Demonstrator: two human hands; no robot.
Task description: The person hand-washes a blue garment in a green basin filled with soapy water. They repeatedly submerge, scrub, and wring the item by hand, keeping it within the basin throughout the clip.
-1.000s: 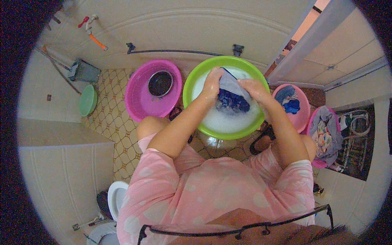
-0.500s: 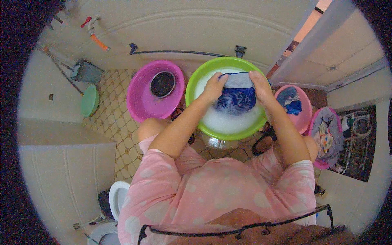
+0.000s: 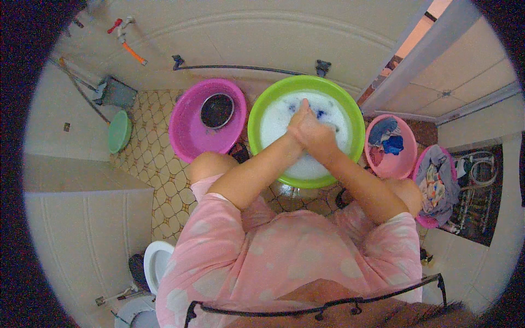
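A lime-green basin (image 3: 252, 131) full of white suds stands in front of me. Mostly sunk in the foam is a dark blue garment (image 3: 321, 114); only small patches of it show. My left hand (image 3: 298, 121) is closed at the middle of the basin, its fingers pressed together at the foam. Against it, crossing at the wrist, lies my right hand (image 3: 318, 135), also closed, with its fingers mostly hidden. Both hands are on the garment in the suds, though the grip itself is largely covered.
Left of the green basin stands a magenta basin (image 3: 183, 134) with a dark round pan (image 3: 217, 111) inside. To the right are a pink basin (image 3: 402, 161) with wet clothes and a heaped laundry tub (image 3: 437, 188). A wall tap (image 3: 124, 24) and white toilet seat (image 3: 156, 265) flank the left side.
The garment, stretched between my hands by its grey band, has gone down into the suds. My hands have come together, the right one moving left and nearer me.
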